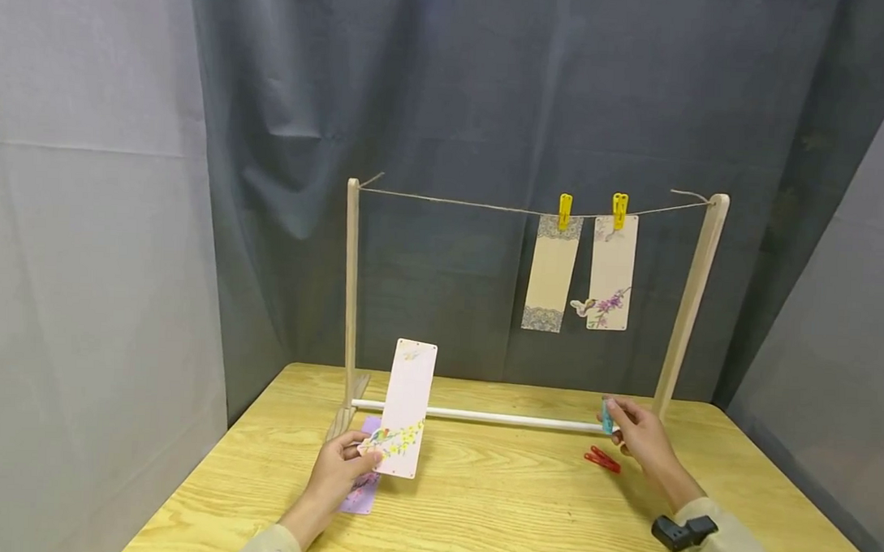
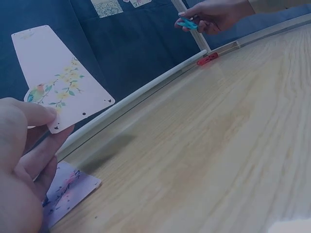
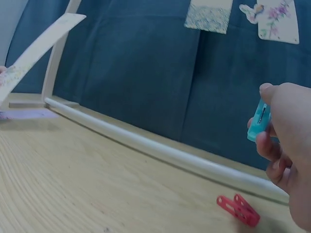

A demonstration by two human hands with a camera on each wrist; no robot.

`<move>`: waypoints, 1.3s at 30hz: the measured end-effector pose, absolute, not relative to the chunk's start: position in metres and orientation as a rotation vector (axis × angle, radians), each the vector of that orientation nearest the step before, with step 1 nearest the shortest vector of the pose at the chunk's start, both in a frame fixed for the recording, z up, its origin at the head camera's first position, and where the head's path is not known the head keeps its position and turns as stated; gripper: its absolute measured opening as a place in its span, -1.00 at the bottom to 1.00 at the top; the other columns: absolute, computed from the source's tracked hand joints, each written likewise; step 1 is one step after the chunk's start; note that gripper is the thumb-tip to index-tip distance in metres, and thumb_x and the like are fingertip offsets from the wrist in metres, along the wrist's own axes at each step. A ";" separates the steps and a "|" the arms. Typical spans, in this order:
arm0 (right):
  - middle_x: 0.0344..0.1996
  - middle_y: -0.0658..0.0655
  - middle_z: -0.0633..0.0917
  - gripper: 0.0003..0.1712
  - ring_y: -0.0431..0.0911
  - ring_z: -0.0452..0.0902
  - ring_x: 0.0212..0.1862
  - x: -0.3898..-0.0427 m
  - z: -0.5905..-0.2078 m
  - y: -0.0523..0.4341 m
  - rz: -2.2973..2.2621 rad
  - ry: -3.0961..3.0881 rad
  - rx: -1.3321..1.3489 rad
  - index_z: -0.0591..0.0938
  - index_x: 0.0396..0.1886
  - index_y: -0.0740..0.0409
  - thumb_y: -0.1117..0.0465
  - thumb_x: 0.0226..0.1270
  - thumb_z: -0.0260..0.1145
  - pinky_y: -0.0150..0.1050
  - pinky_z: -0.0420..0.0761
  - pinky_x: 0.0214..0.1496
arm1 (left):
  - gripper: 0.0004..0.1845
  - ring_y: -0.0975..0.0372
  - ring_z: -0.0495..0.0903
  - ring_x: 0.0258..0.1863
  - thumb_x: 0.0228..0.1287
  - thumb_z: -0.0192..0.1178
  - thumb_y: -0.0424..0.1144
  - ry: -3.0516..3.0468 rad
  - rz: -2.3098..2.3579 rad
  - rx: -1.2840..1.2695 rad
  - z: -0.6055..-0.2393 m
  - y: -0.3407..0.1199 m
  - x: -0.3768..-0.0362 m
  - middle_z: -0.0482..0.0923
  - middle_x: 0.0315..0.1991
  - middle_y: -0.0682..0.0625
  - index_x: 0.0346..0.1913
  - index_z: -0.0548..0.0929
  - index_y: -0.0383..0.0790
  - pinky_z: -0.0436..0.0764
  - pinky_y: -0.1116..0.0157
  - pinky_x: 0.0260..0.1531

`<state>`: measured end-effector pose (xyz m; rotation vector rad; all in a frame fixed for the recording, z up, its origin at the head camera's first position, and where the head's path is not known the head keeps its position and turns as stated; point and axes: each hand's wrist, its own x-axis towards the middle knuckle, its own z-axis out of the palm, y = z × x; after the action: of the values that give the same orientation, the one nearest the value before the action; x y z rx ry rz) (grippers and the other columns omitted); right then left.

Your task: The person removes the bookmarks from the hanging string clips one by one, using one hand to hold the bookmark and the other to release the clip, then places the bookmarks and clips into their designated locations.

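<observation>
My left hand (image 1: 342, 471) pinches a pale pink bookmark (image 1: 412, 389) printed with yellow flowers and a bird by its lower left corner, tilted up above the table. Below it a purple floral bookmark (image 1: 359, 500) lies on the wood, partly hidden by that hand. Between thumb and fingers of my right hand (image 1: 644, 437) is a blue clothespin (image 3: 260, 120), raised over the table at the right. A red clothespin (image 3: 239, 209) lies on the table just below that hand. Two more bookmarks, a lace-patterned one (image 1: 552, 272) and a floral one (image 1: 613, 274), hang from the string.
A wooden rack has a left post (image 1: 350, 289), a right post (image 1: 693, 301) and a white bar (image 1: 510, 419) low between them. Yellow clothespins (image 1: 564, 211) grip the string (image 1: 452, 202) near its right half. Dark cloth (image 1: 448, 106) hangs behind.
</observation>
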<state>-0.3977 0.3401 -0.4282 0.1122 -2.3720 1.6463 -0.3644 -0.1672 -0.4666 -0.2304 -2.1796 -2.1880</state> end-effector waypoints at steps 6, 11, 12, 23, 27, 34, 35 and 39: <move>-0.12 0.28 0.70 -0.39 -0.04 0.53 -0.44 -0.397 -0.444 0.348 1.489 -2.404 0.102 0.42 0.39 0.44 -0.01 0.70 0.07 -0.26 0.51 -0.51 | -0.45 0.09 0.73 -0.25 0.32 0.43 -0.29 -2.247 -2.161 -0.242 -0.471 -0.174 -0.357 0.73 -0.18 -0.14 0.26 0.50 -0.47 0.71 0.23 -0.23; -0.06 0.38 0.67 -0.32 0.05 0.61 -0.25 -0.394 -0.454 0.355 1.318 -2.465 0.032 0.40 0.42 0.45 -0.06 0.70 0.06 -0.19 0.62 -0.30 | -0.41 0.14 0.68 -0.34 0.32 0.42 -0.31 -2.247 -2.160 -0.295 -0.470 -0.183 -0.350 0.68 -0.28 -0.10 0.31 0.46 -0.47 0.71 0.25 -0.23; -0.03 0.41 0.66 -0.30 0.09 0.62 -0.19 -0.394 -0.455 0.356 1.276 -2.484 0.010 0.40 0.44 0.44 -0.09 0.69 0.05 -0.15 0.63 -0.24 | -0.40 0.15 0.67 -0.35 0.32 0.42 -0.31 -2.251 -2.152 -0.307 -0.469 -0.185 -0.349 0.67 -0.29 -0.09 0.32 0.45 -0.45 0.72 0.26 -0.23; -0.04 0.41 0.68 -0.36 0.32 0.60 -0.05 -0.392 -0.479 0.363 0.887 -2.554 -0.060 0.54 0.31 0.39 -0.10 0.64 0.14 0.20 0.57 -0.14 | -0.43 0.19 0.61 -0.46 0.28 0.43 -0.35 -2.285 -2.054 -0.284 -0.470 -0.204 -0.341 0.64 -0.15 -0.18 0.30 0.50 -0.42 0.68 0.34 -0.33; -0.06 0.39 0.68 -0.40 0.32 0.61 -0.05 -0.393 -0.490 0.362 0.852 -2.557 -0.086 0.53 0.30 0.39 -0.05 0.63 0.15 0.21 0.57 -0.14 | -0.45 0.11 0.67 -0.31 0.28 0.45 -0.30 -2.321 -2.003 -0.303 -0.471 -0.206 -0.336 0.45 0.25 -0.36 0.27 0.53 -0.42 0.71 0.28 -0.17; -0.03 0.37 0.67 -0.41 0.35 0.58 0.02 -0.393 -0.495 0.362 0.853 -2.533 -0.174 0.53 0.31 0.36 -0.05 0.63 0.15 0.26 0.52 -0.10 | -0.48 0.04 0.64 -0.19 0.25 0.47 -0.31 -2.346 -1.972 -0.292 -0.471 -0.205 -0.334 0.39 0.33 -0.32 0.22 0.59 -0.40 0.70 0.28 -0.12; -0.04 0.36 0.67 -0.42 0.34 0.59 0.01 -0.393 -0.495 0.361 0.851 -2.528 -0.182 0.54 0.30 0.36 -0.05 0.63 0.15 0.26 0.53 -0.10 | -0.49 0.03 0.63 -0.18 0.25 0.47 -0.31 -2.351 -1.957 -0.289 -0.472 -0.205 -0.334 0.38 0.33 -0.31 0.22 0.59 -0.40 0.69 0.28 -0.12; -0.11 0.31 0.68 -0.43 0.30 0.60 -0.05 -0.393 -0.497 0.360 0.835 -2.512 -0.203 0.56 0.26 0.37 -0.05 0.62 0.17 0.24 0.52 -0.15 | -0.52 0.10 0.59 -0.19 0.21 0.49 -0.35 -2.368 -1.878 -0.271 -0.473 -0.204 -0.333 0.44 0.29 -0.29 0.18 0.63 -0.40 0.69 0.32 -0.20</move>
<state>-0.3929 0.3601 -0.4966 -0.2033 -2.5120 0.8352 -0.3326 -0.2039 -0.4728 -0.2707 -2.3683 -1.8782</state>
